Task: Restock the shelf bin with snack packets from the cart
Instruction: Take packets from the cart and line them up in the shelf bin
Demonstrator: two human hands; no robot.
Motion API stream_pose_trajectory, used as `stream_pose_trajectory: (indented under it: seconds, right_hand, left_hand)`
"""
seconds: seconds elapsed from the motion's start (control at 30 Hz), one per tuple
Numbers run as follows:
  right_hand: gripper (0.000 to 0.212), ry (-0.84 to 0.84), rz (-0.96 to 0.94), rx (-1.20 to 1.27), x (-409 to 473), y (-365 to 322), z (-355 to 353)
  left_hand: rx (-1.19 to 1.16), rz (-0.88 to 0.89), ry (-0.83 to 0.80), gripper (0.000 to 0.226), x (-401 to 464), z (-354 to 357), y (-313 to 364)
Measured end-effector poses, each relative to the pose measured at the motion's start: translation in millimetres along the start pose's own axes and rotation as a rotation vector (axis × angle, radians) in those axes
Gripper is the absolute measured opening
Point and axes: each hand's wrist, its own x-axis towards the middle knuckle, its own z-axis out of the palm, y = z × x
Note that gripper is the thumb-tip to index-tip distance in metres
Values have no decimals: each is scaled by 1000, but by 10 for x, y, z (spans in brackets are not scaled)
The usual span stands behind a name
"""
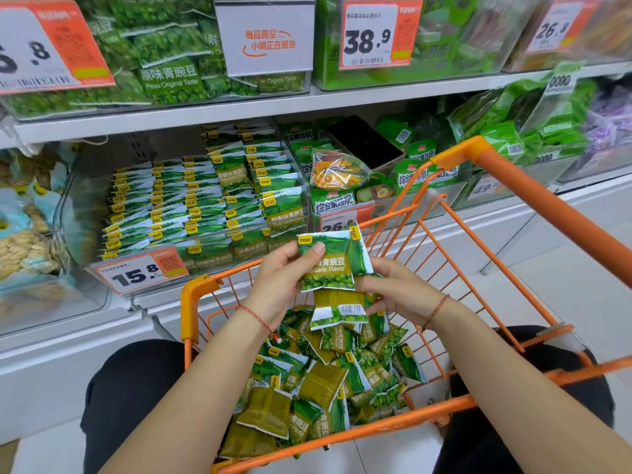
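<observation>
Item: green-and-white foil garlic-pea snack packets [326, 265], small, flat, crimped at the ends. A small stack is held above the orange wire shopping cart [506, 186]. The left hand [284, 278] grips the front packet, thumb pressed on its face. The right hand [386, 285] has its fingers [371, 307] curled round the packets behind and below, one showing its barcode side.

Stock in cart: a loose heap of matching packets [328, 381], some face up, some olive back up.

Destination: clear plastic shelf bin [65, 213] on the lower shelf, just left of and beyond the cart, price tag 15.8 [143, 271] on its front. Neat overlapping rows of packets [191, 200] fill much of it; the left side and front look lower.

Step in hand, as judged: squaring up a handful before shelving. Restock is well along, though the cart is far from empty.

Next move calls for: carrying the stack forward and left over the bin's front wall, faces forward, and setting it into a short row without toppling neighbours.
</observation>
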Motion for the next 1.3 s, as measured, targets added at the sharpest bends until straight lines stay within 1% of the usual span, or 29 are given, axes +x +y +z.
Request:
stream_pose_trajectory:
  seconds: [0.07,0.13,0.17,0.2,0.23,0.27,0.3,0.37,0.43,0.5,0.57,0.63,0.7,0.77,0.8,0.83,0.87,0.9,0.93,1.0,1.03,1.07,1.13,1.17,1.23,1.3]
  right_hand:
    - [25,63,-31,43,0,-16,-32]
    - [25,75,-46,50,-6,-31,-54]
    - [25,58,-45,26,-14,-36,-53]
    - [24,38,-40,-10,-21,-36,-46]
    - [22,23,-37,-47,-27,-33,-41]
    - [20,15,-38,-73,-32,-33,-36]
    - [20,14,-41,-85,-34,-32,-34]
    - [18,18,-43,-88,-29,-21,-43]
    - [16,34,-39,-118,-29,-22,-52]
    - [17,44,-44,-138,-30,-15,-63]
    - [18,64,-67,-131,-37,-24,-58]
    - [19,130,-144,-142,-27,-15,-45]
    - [21,257,-278,-208,-4,15,-31]
    - [23,377,-426,-320,11,57,-24]
    - [24,411,-483,-374,12,72,-22]
    - [24,423,-519,-390,10,83,-15]
    - [25,401,-522,-342,7,80,-7]
    - [26,353,-484,-232,0,60,6]
    - [29,292,-427,-98,1,38,6]
    - [38,185,-322,167,3,-3,-16]
    - [43,152,-289,251,2,-16,-23]
    - [47,141,-272,271,7,-16,-22]
    - [48,154,-274,174,13,-10,17]
    - [46,167,-286,105,18,1,41]
    - [42,190,-324,-10,16,17,71]
    - [37,200,-359,-67,5,10,75]
  left_hand:
    - [52,23,2,24,22,-49,26]
    - [149,64,-1,32,46,-115,39]
    - [171,72,-38,24,50,-142,28]
    - [142,60,-85,9,38,-142,46]
    - [117,51,-118,11,33,-145,48]
    - [94,37,-140,23,35,-158,36]
    - [79,19,-162,28,39,-160,32]
    - [131,-10,-187,24,24,-146,28]
    - [196,-36,-176,16,21,-131,20]
    - [175,-35,-120,9,14,-115,37]
    - [107,-46,-89,14,21,-141,78]
    - [97,-109,-146,24,6,-172,108]
    - [142,-201,-237,27,-9,-189,88]
    - [163,-270,-273,29,-29,-154,54]
    - [176,-281,-268,29,-33,-132,37]
    - [196,-280,-249,30,-34,-112,27]
    - [213,-275,-231,30,-35,-95,22]
    - [202,-271,-215,32,-29,-88,14]
    - [161,-272,-203,36,-22,-83,11]
    - [-6,-307,-204,41,-17,-71,24]
    - [-115,-339,-214,39,-9,-66,31]
    - [-231,-380,-222,38,-4,-58,36]
    - [-421,-449,-217,37,1,-40,30]
    - [-462,-464,-205,37,1,-31,15]
    - [-463,-485,-189,33,-4,-17,-26]
    - [-435,-506,-180,27,-15,9,-44]
